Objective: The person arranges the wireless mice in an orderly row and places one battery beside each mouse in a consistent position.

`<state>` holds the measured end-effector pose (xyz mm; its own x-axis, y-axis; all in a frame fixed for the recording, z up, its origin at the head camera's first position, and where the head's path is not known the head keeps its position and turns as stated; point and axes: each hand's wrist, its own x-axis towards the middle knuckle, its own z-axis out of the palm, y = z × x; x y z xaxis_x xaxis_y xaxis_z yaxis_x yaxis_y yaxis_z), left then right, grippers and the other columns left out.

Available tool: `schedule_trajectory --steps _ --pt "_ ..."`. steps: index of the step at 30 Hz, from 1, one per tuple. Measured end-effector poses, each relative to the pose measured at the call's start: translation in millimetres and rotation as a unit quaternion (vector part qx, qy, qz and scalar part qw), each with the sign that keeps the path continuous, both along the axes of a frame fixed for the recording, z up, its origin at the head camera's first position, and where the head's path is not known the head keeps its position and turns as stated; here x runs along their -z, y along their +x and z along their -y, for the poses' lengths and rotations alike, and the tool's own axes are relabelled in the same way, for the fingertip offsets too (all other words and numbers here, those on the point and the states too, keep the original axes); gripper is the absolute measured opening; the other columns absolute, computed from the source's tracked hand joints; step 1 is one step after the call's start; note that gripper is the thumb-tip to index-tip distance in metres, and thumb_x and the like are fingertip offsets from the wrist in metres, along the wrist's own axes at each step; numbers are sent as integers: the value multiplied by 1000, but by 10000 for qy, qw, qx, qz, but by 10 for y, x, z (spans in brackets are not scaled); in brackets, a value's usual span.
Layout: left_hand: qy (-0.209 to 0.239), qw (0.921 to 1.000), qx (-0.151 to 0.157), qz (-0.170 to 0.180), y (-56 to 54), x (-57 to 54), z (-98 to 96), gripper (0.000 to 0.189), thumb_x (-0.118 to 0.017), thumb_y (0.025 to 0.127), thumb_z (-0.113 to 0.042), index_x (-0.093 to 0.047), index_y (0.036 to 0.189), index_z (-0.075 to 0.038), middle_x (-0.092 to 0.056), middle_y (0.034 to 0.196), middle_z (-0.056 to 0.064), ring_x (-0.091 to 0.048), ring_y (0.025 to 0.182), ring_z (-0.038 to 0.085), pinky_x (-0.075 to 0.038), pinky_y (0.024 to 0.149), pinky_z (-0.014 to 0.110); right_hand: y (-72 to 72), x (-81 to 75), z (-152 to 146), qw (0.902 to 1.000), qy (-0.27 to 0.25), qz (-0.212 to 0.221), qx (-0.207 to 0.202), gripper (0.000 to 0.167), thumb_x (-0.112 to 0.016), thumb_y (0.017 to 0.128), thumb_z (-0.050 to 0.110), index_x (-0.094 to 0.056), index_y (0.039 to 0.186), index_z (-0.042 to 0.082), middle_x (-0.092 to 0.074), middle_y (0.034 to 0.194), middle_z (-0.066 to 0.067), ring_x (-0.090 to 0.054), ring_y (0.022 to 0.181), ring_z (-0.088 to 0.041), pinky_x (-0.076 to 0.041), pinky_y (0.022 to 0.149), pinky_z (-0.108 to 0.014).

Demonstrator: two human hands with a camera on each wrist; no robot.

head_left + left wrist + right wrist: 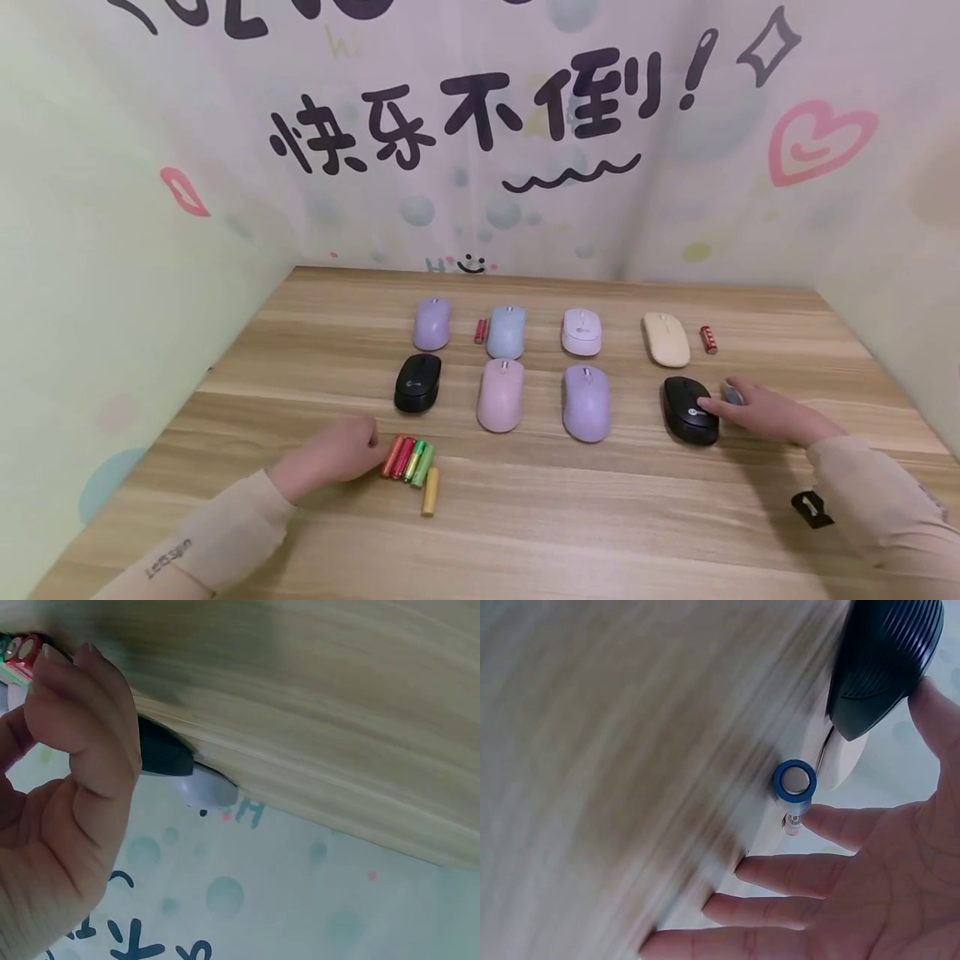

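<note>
My left hand point(341, 450) rests beside a row of red and green batteries point(407, 460), its fingers loosely bent. In the left wrist view nothing shows between fingers and thumb; the red battery point(28, 649) lies just past the fingertips. A yellow battery point(430, 492) lies apart, nearer the front. My right hand point(768, 412) stretches its fingers beside a black mouse point(691, 410), the thumb against the mouse's side. By the index fingertip lies a battery with a blue rim point(794, 780); the other fingertips meet the tabletop.
Behind stand a purple mouse point(432, 323), blue mouse point(506, 332), white mouse point(582, 332) and cream mouse point(666, 339). Nearer are another black mouse point(417, 383), a pink mouse point(500, 395) and a lilac mouse point(587, 403). Red batteries point(708, 339) lie among them. A black tag point(812, 508) lies right.
</note>
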<state>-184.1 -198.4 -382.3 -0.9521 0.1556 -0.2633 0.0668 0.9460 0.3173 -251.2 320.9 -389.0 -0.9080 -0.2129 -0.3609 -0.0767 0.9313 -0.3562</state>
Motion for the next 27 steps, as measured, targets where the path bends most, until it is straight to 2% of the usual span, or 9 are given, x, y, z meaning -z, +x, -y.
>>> schedule_trajectory --steps 6,14,20,23,27 --pt "440 9988 8 234 11 41 -110 13 -59 80 -15 -50 75 -8 -46 64 3 -42 54 14 -31 49 25 3 6 -1 10000 62 -20 23 90 -37 91 57 -17 134 -19 -23 129 -48 -28 114 -62 -31 87 -64" --pt "370 9992 39 169 -25 57 -184 14 -59 76 -7 -55 88 -2 -47 66 4 -44 57 16 -34 50 26 5 8 2 10000 37 -17 42 90 -37 91 57 -17 134 -19 -23 129 -48 -27 115 -62 -31 88 -64" --pt "433 9989 146 93 -40 69 -235 14 -60 73 -4 -52 84 -3 -46 66 4 -43 58 16 -33 51 26 11 5 7 10000 -5 -62 26 89 -38 91 56 -18 134 -19 -24 129 -47 -28 115 -62 -31 88 -64" --pt "409 9990 146 47 -49 91 -253 12 -61 75 -6 -50 78 -5 -44 64 3 -42 56 16 -33 50 25 16 5 10 10000 -31 -87 7 89 -38 91 56 -18 134 -19 -25 129 -47 -29 115 -61 -32 88 -64" --pt "346 9993 77 104 -64 106 -266 18 -63 78 -9 -47 70 -7 -43 62 3 -42 54 15 -33 48 24 15 11 7 10000 -31 -73 3 88 -37 91 56 -18 134 -19 -25 129 -47 -29 114 -61 -32 87 -64"
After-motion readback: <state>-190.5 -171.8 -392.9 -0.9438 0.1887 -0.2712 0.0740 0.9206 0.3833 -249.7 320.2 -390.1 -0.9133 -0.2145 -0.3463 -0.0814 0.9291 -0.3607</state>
